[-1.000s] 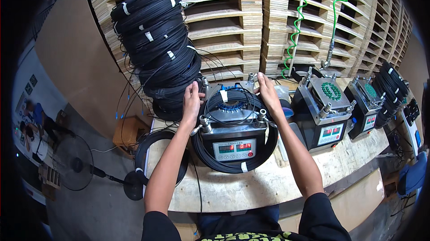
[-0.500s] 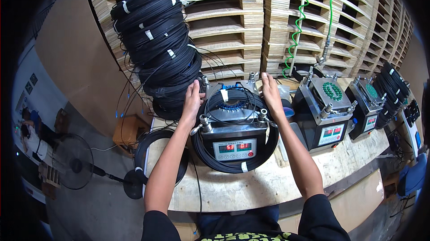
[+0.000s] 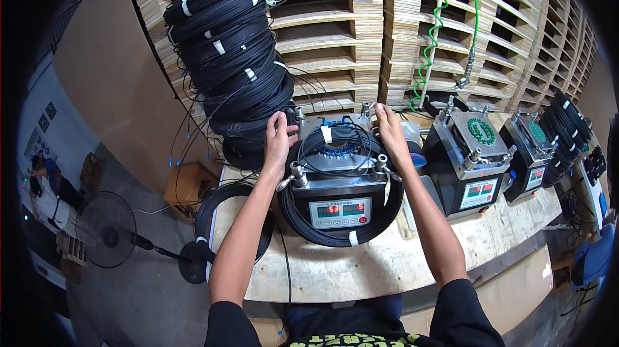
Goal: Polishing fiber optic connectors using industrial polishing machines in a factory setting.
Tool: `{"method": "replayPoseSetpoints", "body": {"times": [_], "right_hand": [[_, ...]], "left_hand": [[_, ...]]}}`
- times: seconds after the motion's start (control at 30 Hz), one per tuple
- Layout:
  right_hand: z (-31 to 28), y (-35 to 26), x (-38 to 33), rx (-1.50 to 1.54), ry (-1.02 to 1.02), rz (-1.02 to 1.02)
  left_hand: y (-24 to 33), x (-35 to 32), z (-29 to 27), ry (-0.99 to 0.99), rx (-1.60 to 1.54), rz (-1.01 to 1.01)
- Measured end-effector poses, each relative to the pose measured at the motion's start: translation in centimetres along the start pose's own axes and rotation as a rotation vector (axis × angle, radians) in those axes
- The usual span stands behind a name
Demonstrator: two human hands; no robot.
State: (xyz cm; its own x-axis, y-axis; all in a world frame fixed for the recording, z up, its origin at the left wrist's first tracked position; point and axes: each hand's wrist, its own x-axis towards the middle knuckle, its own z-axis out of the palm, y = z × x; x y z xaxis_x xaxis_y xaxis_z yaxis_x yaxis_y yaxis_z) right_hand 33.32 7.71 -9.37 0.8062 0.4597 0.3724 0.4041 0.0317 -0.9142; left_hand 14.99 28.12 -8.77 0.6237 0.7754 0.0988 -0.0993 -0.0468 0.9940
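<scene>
A fiber polishing machine (image 3: 342, 187) with a metal top, corner posts and a lit red display stands on the bench in front of me. Draped over it is a coil of black cable (image 3: 316, 235) with white tape on it; its blue connectors (image 3: 335, 151) form a ring on the machine's top. My left hand (image 3: 278, 143) is beside the far left corner post, fingers extended and apart. At the far right corner my right hand (image 3: 391, 133) rests along the machine's side, fingers stretched out. Whether either palm presses on the machine or coil I cannot tell.
A tall stack of black cable coils (image 3: 225, 57) rises behind left. Another coil (image 3: 205, 218) lies at the bench's left edge. Two similar machines, the nearer one (image 3: 469, 166) with a green ring on top, stand right. Wooden pallets (image 3: 316, 34) back the bench; a fan (image 3: 106, 231) is left.
The machine's right-hand display reading has changed. The view has shifted slightly; both hands stay at the machine's far corners, with small finger movements at most.
</scene>
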Motion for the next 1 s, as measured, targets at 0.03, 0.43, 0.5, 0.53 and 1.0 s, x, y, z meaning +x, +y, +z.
{"method": "replayPoseSetpoints", "body": {"times": [0.03, 0.43, 0.5, 0.53, 1.0], "right_hand": [[-0.3, 0.4, 0.2, -0.02, 0.007, -0.01], [-0.1, 0.4, 0.1, -0.068, 0.021, 0.005], [-0.2, 0.5, 0.1, -0.03, 0.04, -0.023], [-0.3, 0.1, -0.1, -0.011, 0.031, 0.032], [0.3, -0.2, -0.2, 0.011, 0.005, 0.069]], "left_hand": [[0.1, 0.0, 0.3, -0.024, -0.05, 0.008], [-1.7, 1.2, -0.4, -0.076, 0.073, 0.023], [-1.8, 1.2, -0.3, -0.083, 0.071, 0.036], [-1.7, 1.0, -0.4, -0.042, 0.028, -0.012], [-0.6, 0.0, -0.4, 0.097, -0.105, -0.037]]}}
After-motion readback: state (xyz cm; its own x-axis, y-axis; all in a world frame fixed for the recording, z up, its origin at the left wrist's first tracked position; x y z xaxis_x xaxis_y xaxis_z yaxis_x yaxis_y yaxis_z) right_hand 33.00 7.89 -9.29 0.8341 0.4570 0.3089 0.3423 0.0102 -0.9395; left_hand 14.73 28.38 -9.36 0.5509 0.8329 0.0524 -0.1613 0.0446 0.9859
